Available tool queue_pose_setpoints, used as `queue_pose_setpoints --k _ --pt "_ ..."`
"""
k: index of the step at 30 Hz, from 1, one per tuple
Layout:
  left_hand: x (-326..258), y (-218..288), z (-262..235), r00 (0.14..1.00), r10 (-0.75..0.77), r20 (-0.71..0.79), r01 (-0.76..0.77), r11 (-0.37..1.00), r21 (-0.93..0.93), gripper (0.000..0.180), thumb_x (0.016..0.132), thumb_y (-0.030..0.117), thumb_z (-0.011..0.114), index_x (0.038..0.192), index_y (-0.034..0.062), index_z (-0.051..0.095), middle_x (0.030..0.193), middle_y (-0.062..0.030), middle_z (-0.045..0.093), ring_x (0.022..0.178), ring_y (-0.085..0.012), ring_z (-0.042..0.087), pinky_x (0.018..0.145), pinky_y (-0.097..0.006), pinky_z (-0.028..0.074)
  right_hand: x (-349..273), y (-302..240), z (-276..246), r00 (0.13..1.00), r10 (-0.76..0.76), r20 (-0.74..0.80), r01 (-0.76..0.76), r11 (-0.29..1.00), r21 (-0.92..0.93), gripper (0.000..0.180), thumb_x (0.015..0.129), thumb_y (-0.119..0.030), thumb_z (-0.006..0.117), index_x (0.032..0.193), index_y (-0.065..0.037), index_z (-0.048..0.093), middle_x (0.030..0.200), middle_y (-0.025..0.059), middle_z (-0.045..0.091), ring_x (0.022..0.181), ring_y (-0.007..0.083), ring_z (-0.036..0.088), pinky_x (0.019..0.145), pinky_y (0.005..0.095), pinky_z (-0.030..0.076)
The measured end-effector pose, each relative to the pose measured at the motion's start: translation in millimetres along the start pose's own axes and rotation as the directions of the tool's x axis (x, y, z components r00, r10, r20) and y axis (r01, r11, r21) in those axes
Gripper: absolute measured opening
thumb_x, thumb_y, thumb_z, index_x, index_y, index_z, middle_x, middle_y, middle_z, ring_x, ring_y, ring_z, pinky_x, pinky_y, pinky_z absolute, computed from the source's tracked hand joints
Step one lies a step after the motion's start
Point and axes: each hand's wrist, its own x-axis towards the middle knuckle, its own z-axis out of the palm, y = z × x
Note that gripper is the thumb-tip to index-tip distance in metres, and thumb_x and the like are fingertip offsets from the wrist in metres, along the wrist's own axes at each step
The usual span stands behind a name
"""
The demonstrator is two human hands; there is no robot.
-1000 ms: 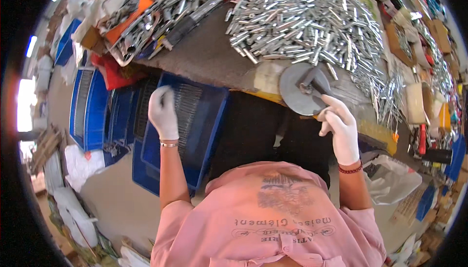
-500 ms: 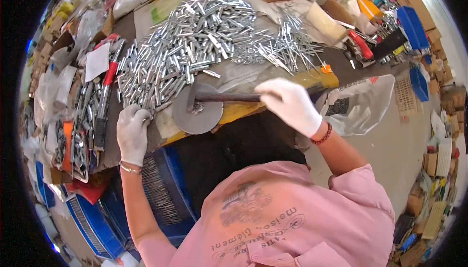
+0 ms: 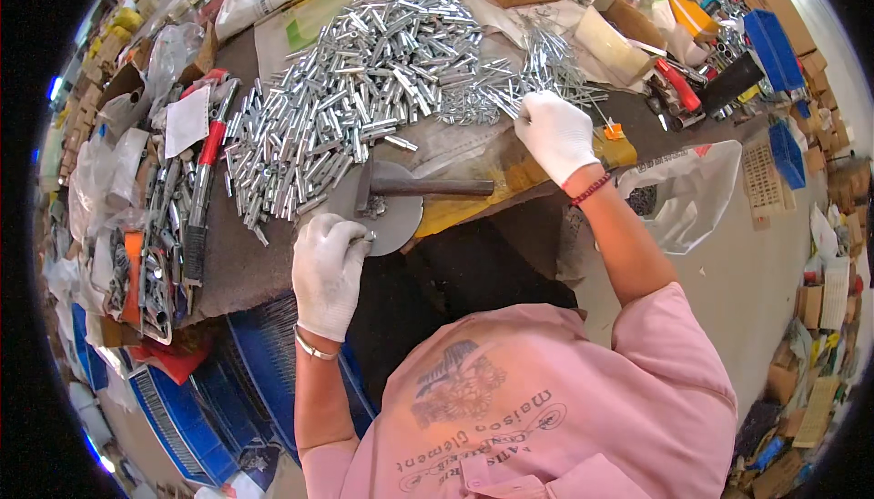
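Observation:
My left hand (image 3: 330,273), in a white glove, is closed in a pinch at the near edge of a round grey metal disc (image 3: 399,237). A small shiny end shows at its fingertips, apparently of a short metal tube. On the disc rests a hammer (image 3: 437,188), its dark head to the left and its handle pointing right, with no hand on it. My right hand (image 3: 557,137), also gloved, has its fingers drawn together at the near edge of a heap of thin metal rods (image 3: 551,66). Whatever is in those fingers is hidden.
A large pile of short silvery tubes (image 3: 364,80) covers the bench behind the disc. Tools, including a red-and-black handled one (image 3: 208,171), crowd the left. At right hangs an open white bag (image 3: 687,198). Blue crates (image 3: 177,426) stand below the bench at left.
My right hand has let go of the hammer and moved up to the rods. My left hand has come rightward from the tube pile to the disc.

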Motion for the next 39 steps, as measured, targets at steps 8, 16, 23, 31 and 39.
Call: queue_pose_setpoints --k 8,16,23,31,39 --pt "-5 -12 9 0.994 -0.100 -0.046 0.088 0.973 -0.212 0.007 0.093 0.011 0.085 0.096 0.0071 0.081 0.095 -0.0124 0.074 0.095 -0.0346 0.071 0.086 -0.045 0.055 -38 -50 -50 0.936 -0.349 -0.046 0.320 0.789 0.525 0.005 0.089 -0.010 0.079 0.091 -0.011 0.074 0.094 0.0090 0.074 0.086 0.0333 0.075 0.077 0.0420 0.060" --pt "-18 -12 13 0.983 -0.104 -0.151 0.078 0.982 -0.169 0.010 0.088 0.008 0.087 0.095 0.0069 0.081 0.093 -0.0114 0.071 0.091 -0.0337 0.070 0.081 -0.044 0.055 -55 -118 -31 0.768 -0.632 0.104 0.492 0.685 0.537 0.007 0.092 -0.009 0.071 0.096 -0.012 0.076 0.098 0.0107 0.072 0.092 0.0348 0.076 0.080 0.0477 0.063" --pt "-15 -16 15 0.986 -0.121 -0.117 0.098 0.977 -0.190 0.013 0.085 0.006 0.087 0.097 0.0070 0.082 0.095 -0.0109 0.072 0.094 -0.0333 0.071 0.084 -0.044 0.056 -51 -119 -24 0.734 -0.678 0.047 0.576 0.657 0.486 0.007 0.090 -0.011 0.074 0.096 -0.014 0.076 0.097 0.0070 0.068 0.088 0.0317 0.073 0.077 0.0439 0.061" --pt "-17 -19 15 0.988 -0.122 -0.099 0.099 0.971 -0.216 0.013 0.085 0.004 0.086 0.097 0.0061 0.082 0.095 -0.0112 0.072 0.094 -0.0334 0.071 0.084 -0.043 0.056 -45 -115 -18 0.696 -0.718 0.028 0.599 0.602 0.528 0.008 0.090 -0.010 0.074 0.098 -0.013 0.075 0.096 0.0068 0.067 0.091 0.0302 0.073 0.080 0.0432 0.061" --pt "-17 -24 18 0.979 -0.188 -0.073 0.152 0.927 -0.344 0.017 0.083 0.000 0.088 0.098 0.0049 0.083 0.093 -0.0111 0.072 0.088 -0.0298 0.072 0.079 -0.040 0.057 -39 -116 -18 0.658 -0.752 0.034 0.624 0.570 0.535 0.008 0.092 -0.010 0.073 0.099 -0.012 0.075 0.097 0.0073 0.066 0.092 0.0304 0.073 0.080 0.0431 0.061"
